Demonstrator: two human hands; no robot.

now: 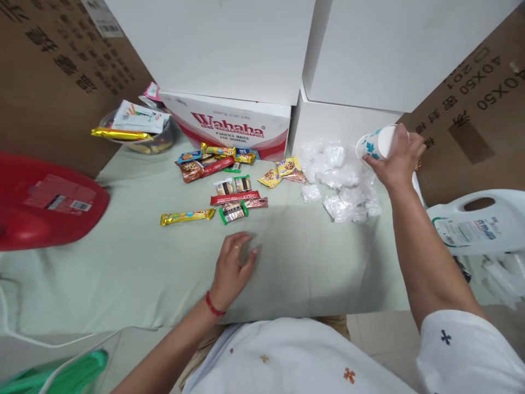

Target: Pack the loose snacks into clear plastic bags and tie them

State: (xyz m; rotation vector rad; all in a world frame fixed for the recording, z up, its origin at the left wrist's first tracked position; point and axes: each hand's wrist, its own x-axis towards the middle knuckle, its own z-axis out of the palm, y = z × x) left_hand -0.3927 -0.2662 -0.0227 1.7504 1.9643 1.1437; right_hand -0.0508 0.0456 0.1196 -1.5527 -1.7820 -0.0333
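We see soft, moderate light, a diffuse shadow on the pale green cloth-covered counter (283,273), glints on the clear crinkled plastic packets (340,178), slight blur on the bare right hand (396,158), and brown printed cardboard (45,115) stretched towards the edges.

The head camera looks forward — and down.

The right fingers (403,139) hold a blue-patterned white cup (370,146).
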